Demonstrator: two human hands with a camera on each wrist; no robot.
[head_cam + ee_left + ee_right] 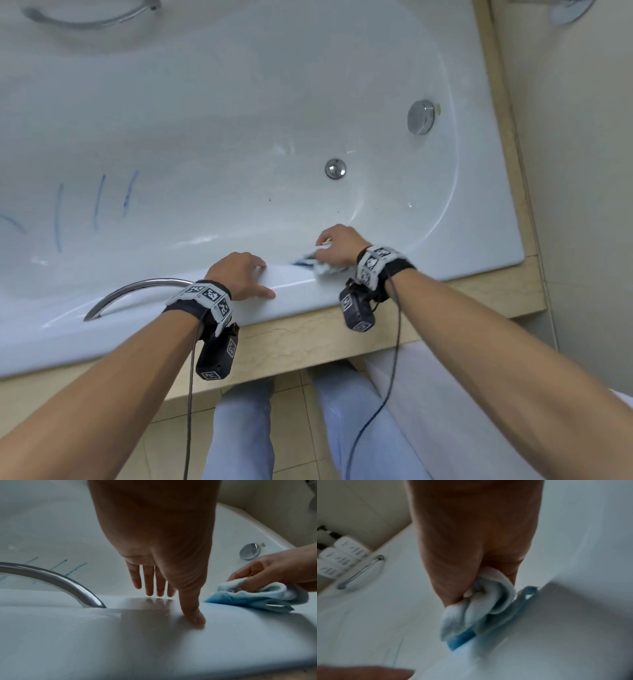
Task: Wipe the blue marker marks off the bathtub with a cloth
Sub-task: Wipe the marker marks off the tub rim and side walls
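A curved chrome grab handle (137,291) sits at the near rim, and a second one (90,17) on the far side. A round chrome drain plug (335,168) lies below a chrome overflow knob (420,117). White pump bottles (340,557) stand on the beige stone ledge (342,339).

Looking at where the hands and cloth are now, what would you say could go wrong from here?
1. The cloth, bunched in the right hand, already looks blue-stained; it may smear ink instead of lifting it.
2. The blue marks lie far to the left inside the bathtub, so reaching them means leaning over.
3. The left hand braces on the glossy rim and might slip.
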